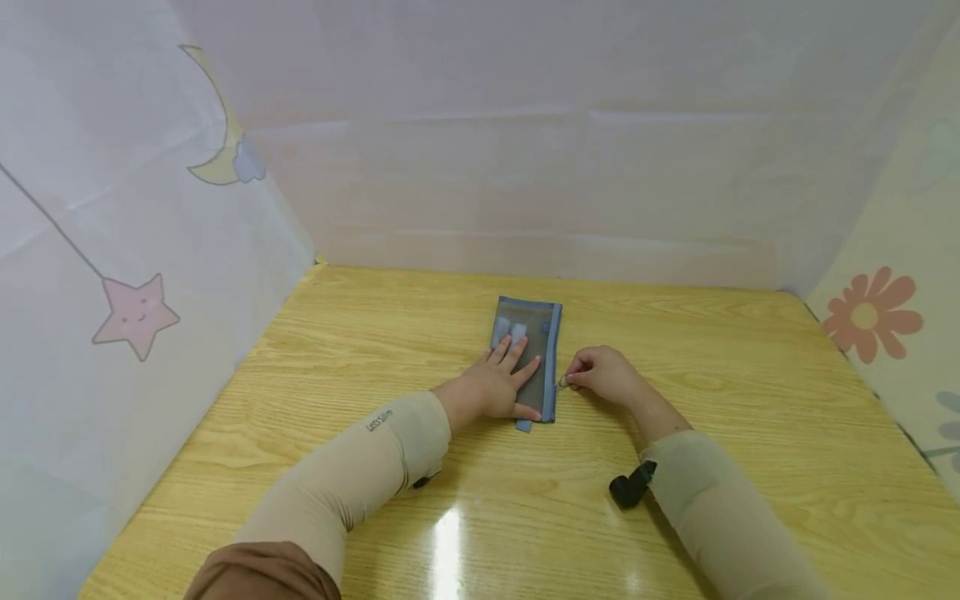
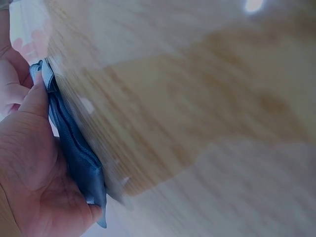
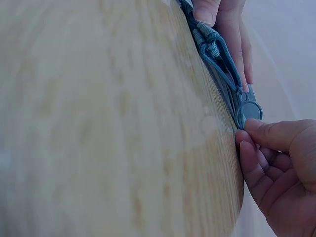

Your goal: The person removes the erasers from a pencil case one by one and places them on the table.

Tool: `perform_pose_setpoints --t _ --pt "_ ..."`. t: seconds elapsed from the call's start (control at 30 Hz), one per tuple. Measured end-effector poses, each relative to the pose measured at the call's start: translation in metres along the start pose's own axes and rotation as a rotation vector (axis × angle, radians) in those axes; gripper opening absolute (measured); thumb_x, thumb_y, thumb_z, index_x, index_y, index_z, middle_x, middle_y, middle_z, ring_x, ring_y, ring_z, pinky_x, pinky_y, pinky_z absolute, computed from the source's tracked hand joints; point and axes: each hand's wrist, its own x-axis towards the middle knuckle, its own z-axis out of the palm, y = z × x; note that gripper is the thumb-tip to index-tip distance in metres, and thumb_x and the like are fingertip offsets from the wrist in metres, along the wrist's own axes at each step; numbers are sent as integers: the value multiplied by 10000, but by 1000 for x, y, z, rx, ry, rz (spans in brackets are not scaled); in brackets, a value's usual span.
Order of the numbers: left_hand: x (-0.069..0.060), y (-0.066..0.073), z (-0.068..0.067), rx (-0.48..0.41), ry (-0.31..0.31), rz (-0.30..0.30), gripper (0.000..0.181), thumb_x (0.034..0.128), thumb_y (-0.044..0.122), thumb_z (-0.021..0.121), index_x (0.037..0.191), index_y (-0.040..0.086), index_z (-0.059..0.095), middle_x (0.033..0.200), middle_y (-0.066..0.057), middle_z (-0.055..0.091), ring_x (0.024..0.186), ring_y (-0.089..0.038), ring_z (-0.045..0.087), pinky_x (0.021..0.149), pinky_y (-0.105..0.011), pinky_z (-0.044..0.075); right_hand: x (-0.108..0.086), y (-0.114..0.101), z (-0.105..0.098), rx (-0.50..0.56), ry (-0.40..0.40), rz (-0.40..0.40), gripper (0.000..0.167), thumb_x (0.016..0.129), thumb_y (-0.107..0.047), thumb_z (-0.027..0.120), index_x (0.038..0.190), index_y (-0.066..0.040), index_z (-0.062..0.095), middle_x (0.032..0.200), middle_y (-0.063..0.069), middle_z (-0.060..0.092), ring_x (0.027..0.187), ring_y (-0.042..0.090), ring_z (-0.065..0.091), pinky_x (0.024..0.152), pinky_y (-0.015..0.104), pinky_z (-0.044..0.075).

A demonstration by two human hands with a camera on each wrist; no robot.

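A blue-grey zip pouch with a see-through mesh face lies flat on the table. My left hand presses on it with spread fingers, the thumb near its front end. Along the pouch's right edge runs the zipper. My right hand pinches the ring-shaped zipper pull between thumb and forefinger, just right of that edge. In the right wrist view the zipper tape gapes between the pull and my left hand. The left wrist view shows the pouch edge-on beneath my left palm. What the pouch holds, I cannot tell.
The wood-grain table reaches back to a pale printed cloth on three sides. A small blue tab sticks out at the pouch's front. A black wrist camera hangs from the right sleeve.
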Motion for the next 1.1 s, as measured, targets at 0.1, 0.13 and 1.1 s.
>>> perform_pose_setpoints --t 0.1,0.13,1.1 --pt "0 0 0 4 3 3 937 738 805 223 1469 276 -30 1515 -73 -165 1373 -307 -128 1099 -458 115 3 1 0 -17 22 2 72 863 -79 621 815 -45 664 765 49 650 672 154 597 614 289 507" --pt "0 -1 0 5 4 4 937 738 806 222 1469 276 -31 1515 -74 -166 1373 -307 -128 1098 -459 116 4 1 -1 -24 32 4 73 862 -82 622 813 -48 664 765 47 650 671 152 596 612 288 505" --pt "0 -2 -3 -17 27 27 967 750 797 246 1472 218 -35 1526 -84 -98 1384 -284 -79 1105 -431 113 11 0 -2 11 39 24 69 872 -59 603 840 -9 639 808 82 639 696 165 584 640 288 505"
